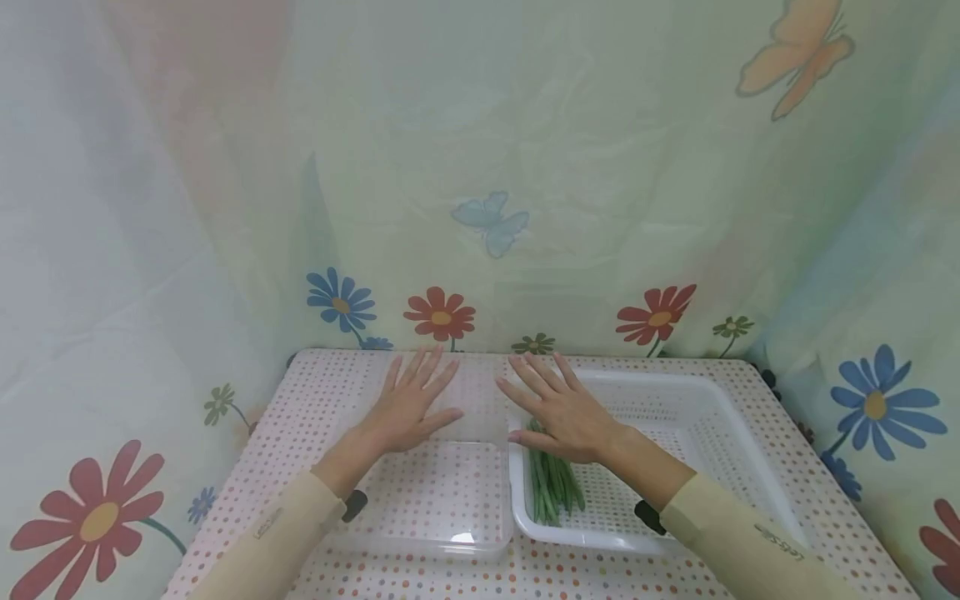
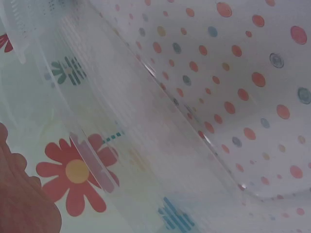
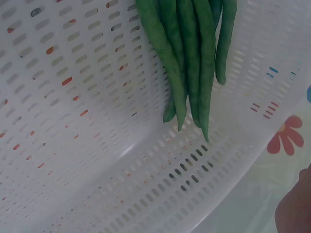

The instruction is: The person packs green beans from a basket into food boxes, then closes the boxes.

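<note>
Both hands hover with spread fingers, holding nothing. In the head view the left hand (image 1: 405, 414) is over a clear plastic container (image 1: 438, 540), whose transparent wall (image 2: 160, 141) fills much of the left wrist view. My right hand (image 1: 562, 410) is above the left part of a white perforated basket (image 1: 750, 467). A bunch of green beans (image 1: 553, 487) lies at that basket's left side, partly hidden by the right hand. In the right wrist view several bean pods (image 3: 189, 63) lie side by side, their tips pointing to the basket wall (image 3: 160, 189).
Basket and container stand side by side on a table with a dotted cover (image 1: 300, 400). Behind and at both sides hangs a curtain (image 1: 585, 208) printed with flowers and butterflies.
</note>
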A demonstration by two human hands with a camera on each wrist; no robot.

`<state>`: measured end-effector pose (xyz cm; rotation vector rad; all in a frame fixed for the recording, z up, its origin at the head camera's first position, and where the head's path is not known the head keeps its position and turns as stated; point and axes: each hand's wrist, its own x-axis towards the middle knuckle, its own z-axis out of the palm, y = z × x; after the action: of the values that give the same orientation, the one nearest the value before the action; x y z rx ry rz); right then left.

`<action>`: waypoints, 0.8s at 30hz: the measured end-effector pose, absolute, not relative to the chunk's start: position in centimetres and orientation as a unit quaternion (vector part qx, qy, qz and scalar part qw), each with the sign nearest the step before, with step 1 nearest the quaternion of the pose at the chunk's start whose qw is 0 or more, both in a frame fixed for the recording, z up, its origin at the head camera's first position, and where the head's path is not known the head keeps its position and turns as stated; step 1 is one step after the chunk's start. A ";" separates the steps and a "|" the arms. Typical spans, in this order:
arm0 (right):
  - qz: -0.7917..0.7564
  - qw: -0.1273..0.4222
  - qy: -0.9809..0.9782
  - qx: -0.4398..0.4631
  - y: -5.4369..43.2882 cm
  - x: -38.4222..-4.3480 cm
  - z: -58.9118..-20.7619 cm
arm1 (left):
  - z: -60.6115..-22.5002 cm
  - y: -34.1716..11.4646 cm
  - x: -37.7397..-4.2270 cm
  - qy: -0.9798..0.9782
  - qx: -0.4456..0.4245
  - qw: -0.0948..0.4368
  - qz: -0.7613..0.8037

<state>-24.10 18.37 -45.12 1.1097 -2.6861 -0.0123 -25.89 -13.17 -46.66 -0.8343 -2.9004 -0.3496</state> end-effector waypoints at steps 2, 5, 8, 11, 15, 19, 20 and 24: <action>-0.002 0.118 -0.917 0.380 18.3 -24.2 -45.2 | -46.7 -13.2 -25.9 -0.955 -0.271 0.050 -0.113; 0.006 0.120 -0.917 0.381 18.1 -24.3 -45.2 | -46.7 -13.4 -25.9 -0.955 -0.269 0.050 -0.111; 0.008 0.120 -0.917 0.381 18.0 -24.3 -45.2 | -46.5 -13.7 -25.8 -0.956 -0.268 0.049 -0.111; 0.009 0.114 -0.915 0.387 18.1 -24.4 -45.1 | -46.1 -14.3 -25.9 -0.957 -0.263 0.047 -0.117; 0.012 0.109 -0.909 0.401 18.7 -24.6 -45.0 | -45.2 -16.3 -26.1 -0.959 -0.236 0.024 -0.153; 0.012 0.090 -0.908 0.409 19.9 -24.9 -45.0 | -44.4 -19.5 -26.4 -0.960 -0.200 0.000 -0.194; 0.014 0.082 -0.909 0.409 20.2 -24.9 -45.1 | -44.3 -20.4 -26.5 -0.959 -0.195 -0.001 -0.204; 0.023 0.066 -0.910 0.409 21.4 -25.0 -45.2 | -44.5 -23.4 -26.5 -0.954 -0.175 -0.005 -0.243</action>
<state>-25.01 21.39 -45.25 1.2350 -2.7440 0.0701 -26.51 -23.40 -44.53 -0.5503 -3.0079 -0.7651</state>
